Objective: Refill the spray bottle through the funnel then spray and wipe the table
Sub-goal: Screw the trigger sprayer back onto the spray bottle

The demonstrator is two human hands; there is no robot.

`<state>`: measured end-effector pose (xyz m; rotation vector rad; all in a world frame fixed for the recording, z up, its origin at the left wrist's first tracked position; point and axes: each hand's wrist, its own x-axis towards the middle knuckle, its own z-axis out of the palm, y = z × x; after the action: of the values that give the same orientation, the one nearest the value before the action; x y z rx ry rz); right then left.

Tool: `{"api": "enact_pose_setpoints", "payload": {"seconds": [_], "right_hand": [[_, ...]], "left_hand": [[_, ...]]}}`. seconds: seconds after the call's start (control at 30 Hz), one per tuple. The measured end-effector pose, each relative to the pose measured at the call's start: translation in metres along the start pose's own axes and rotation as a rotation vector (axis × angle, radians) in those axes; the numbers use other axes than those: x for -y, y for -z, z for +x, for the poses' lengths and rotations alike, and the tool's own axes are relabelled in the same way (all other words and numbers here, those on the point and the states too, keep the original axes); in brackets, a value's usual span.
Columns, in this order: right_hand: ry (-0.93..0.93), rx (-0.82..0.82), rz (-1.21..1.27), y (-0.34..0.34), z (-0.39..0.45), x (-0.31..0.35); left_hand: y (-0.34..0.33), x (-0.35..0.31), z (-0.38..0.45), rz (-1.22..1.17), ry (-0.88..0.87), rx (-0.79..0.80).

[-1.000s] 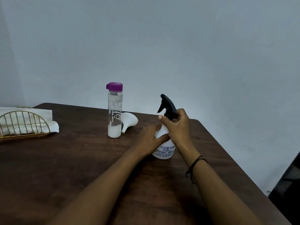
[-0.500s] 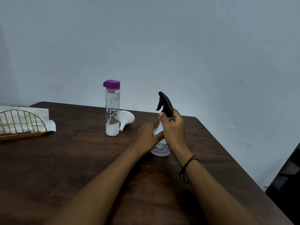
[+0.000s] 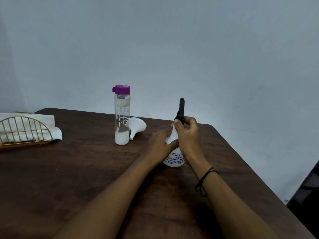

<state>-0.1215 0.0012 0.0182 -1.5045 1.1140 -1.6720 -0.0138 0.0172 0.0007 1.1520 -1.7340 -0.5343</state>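
Her right hand (image 3: 189, 133) gripped the black spray head (image 3: 180, 110), left hand (image 3: 159, 144) clasping the spray bottle (image 3: 174, 159); jerky unscrewing might have tipped it.

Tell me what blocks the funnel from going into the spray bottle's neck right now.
The black trigger head is on the spray bottle, closing the neck. The right hand grips its collar; the left hand holds the body. The funnel lies beside the purple-capped bottle.

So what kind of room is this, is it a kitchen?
Probably not a kitchen, more likely a plain room at home or in an office. There is only a dark wooden table against a bare pale wall, a wire holder of paper napkins, and no sink or stove in view.
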Motion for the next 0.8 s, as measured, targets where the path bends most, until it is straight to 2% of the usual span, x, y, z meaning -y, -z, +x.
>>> {"api": "enact_pose_setpoints", "payload": {"seconds": [0.13,0.27,0.33,0.6,0.8], "right_hand": [[-0.002,-0.028,0.008,0.0017,0.0,-0.0011],[-0.112,0.066,0.148,0.004,0.0038,0.003],[-0.11,0.079,0.136,0.0056,0.0051,0.001],[-0.048,-0.083,0.018,-0.0031,0.0014,-0.0024],[-0.033,-0.104,0.022,-0.0006,0.0003,-0.0037]], "left_hand": [[-0.0008,0.002,0.0017,0.019,-0.025,0.001],[-0.0027,0.0033,0.0021,0.008,0.003,-0.03],[-0.0037,0.0011,0.0014,-0.003,0.012,-0.057],[-0.0074,-0.0016,0.0004,0.01,0.03,-0.099],[-0.0093,0.001,0.0002,0.084,0.022,-0.142]]}}
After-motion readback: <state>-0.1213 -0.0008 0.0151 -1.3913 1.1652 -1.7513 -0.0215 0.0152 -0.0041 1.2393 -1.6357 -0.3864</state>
